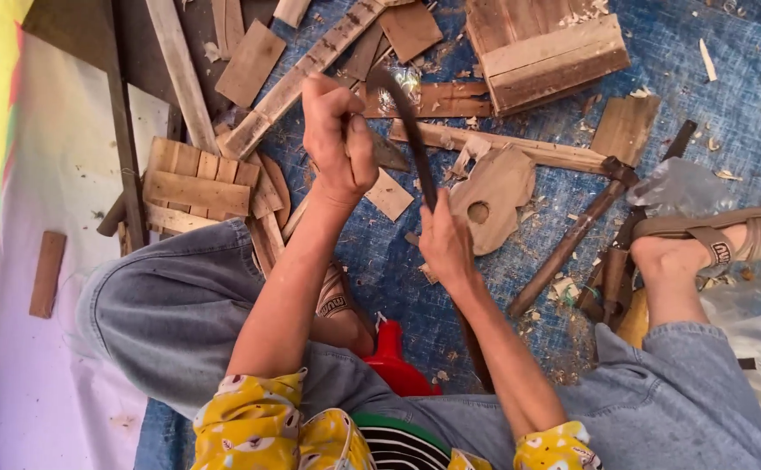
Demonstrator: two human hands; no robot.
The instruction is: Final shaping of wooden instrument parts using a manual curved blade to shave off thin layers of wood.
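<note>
Wooden offcuts and shavings lie all over a blue woven tarp (728, 96), and a person in grey jeans sits among them. Their left hand (338, 144) is clenched around a small wedge of wood (387, 155), whose tip pokes out of the fist toward three o'clock. Their right hand (446, 245) grips the handle of a long curved dark blade (406, 122), which arcs up toward twelve o'clock and passes just beside the wedge. At three o'clock from the right hand lies a flat wooden piece with a round hole (495, 198). Farther toward three o'clock a hammer (572, 244) rests on the tarp, near a sandalled foot (711, 244). At nine o'clock from the left hand sits a stack of small slats (196, 187).
</note>
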